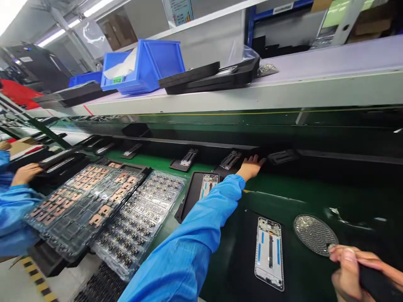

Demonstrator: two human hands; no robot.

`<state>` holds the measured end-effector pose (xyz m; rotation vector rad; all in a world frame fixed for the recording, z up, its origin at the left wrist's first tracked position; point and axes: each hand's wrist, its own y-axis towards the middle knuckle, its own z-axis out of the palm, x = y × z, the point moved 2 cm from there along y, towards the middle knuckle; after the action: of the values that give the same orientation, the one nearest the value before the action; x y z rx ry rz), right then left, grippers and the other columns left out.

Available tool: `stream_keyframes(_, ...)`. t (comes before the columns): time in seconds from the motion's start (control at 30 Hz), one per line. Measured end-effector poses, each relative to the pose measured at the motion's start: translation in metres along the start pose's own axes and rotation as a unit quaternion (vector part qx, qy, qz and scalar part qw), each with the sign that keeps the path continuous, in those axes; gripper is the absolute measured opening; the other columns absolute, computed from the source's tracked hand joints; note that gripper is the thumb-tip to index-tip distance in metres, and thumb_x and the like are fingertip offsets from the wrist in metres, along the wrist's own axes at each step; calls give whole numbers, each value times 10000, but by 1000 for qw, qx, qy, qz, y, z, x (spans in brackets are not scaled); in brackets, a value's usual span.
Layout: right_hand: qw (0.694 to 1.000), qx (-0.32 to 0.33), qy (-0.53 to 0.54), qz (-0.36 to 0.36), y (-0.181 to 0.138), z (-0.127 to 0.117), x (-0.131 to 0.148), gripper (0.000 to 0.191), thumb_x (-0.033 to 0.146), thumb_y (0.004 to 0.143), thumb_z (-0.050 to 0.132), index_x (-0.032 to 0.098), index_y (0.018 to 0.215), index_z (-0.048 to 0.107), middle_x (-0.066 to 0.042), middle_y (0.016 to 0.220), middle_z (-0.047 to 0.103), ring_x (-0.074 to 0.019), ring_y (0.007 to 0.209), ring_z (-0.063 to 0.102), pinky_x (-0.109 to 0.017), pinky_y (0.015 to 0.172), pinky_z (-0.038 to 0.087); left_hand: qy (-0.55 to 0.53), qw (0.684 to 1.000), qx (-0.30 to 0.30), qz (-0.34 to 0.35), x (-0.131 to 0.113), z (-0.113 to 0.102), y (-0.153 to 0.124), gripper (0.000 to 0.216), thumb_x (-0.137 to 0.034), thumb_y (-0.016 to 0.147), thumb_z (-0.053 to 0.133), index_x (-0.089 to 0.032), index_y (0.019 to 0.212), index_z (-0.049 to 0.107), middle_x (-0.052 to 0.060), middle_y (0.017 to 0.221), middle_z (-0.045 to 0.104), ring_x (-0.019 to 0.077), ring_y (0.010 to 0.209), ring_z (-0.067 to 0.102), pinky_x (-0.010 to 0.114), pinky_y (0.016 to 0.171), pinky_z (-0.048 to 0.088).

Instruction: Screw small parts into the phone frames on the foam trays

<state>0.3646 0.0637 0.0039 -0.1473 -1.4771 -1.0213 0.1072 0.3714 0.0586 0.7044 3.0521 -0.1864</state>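
Note:
My left hand [251, 166], in a blue sleeve, reaches to the far side of the green belt. Its fingers are spread, between a black tray with a phone frame [231, 160] and a dark tray [283, 157]. In the lower right, my right hand [349, 268] is closed around a black screwdriver [378, 282], whose tip is partly hidden by fingers. Those fingers are at the edge of a round, dimpled metal plate [315, 235]. A phone mid-frame [269, 253] with blue strips lies face up on a black mat [244, 256] in front of me.
Another phone frame [208, 184] lies in a black tray, partly behind my sleeve. Clear trays of small parts [141, 218] and copper-coloured pieces [91, 193] stand left. A co-worker's hand [27, 174] is at far left. Above runs a shelf [315, 90] with blue bins [160, 63].

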Motion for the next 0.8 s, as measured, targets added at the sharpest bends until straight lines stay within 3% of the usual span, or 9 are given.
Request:
stream_keyframes(0.07,999,6,-5,-34,4,13,-6,635,545,830,1201,290,743,625,-39,715,751,-275,557,735,-428,513,639,15,1000,-19,-1,-8,-6,5,671,-108,1191,719,-265,1843,712,257,1934,638,439,1787,624,655,1442,559)
stream_keyframes(0.17,999,-11,12,-51,6,21,-1,585,546,884,1137,290,759,625,-4,655,721,-243,511,713,-392,510,632,30,999,-37,26,-24,-15,12,406,-262,1252,797,-216,1655,816,202,1842,724,425,1772,622,686,1488,506)
stream_keyframes(0.3,1000,-5,23,-19,5,19,10,527,472,898,1110,273,782,635,-8,687,758,-241,552,768,-370,548,649,13,994,-33,100,-68,-18,13,320,-222,1262,794,-232,1578,845,168,1707,828,356,1720,646,564,1489,474)
stream_keyframes(0.4,997,-49,45,-41,7,21,14,505,406,836,1128,282,865,639,36,683,743,-241,509,742,-395,532,655,-20,992,-35,121,-105,-11,-1,417,-264,1293,746,-214,1706,772,209,1694,815,378,1661,680,551,1408,534)
stream_keyframes(0.5,990,-96,71,-78,12,30,16,537,447,836,1112,308,978,613,105,652,679,-224,421,649,-418,482,633,-63,990,-40,116,-122,0,-40,521,-286,1337,619,-221,1853,655,220,1730,774,376,1618,716,507,1297,620)
stream_keyframes(0.6,991,-71,84,-72,17,39,20,520,531,924,1060,315,1051,604,125,644,653,-210,396,607,-401,462,606,-101,988,-31,112,-113,19,-103,520,-188,1327,511,-269,1794,725,150,1652,831,309,1510,791,438,1242,660)
stream_keyframes(0.73,994,-57,96,-15,28,41,26,562,573,929,1081,306,1085,611,123,687,661,-211,446,665,-391,507,634,-128,989,-39,65,-84,52,-187,463,-304,1327,590,-203,1736,781,229,1782,780,418,1679,711,636,1402,603)
stream_keyframes(0.8,994,-51,92,3,37,42,27,594,601,922,1103,298,1069,613,115,707,670,-199,480,694,-373,542,653,-147,987,-43,56,-70,67,-213,482,-352,1325,623,-204,1759,771,236,1801,770,420,1701,697,664,1424,591)
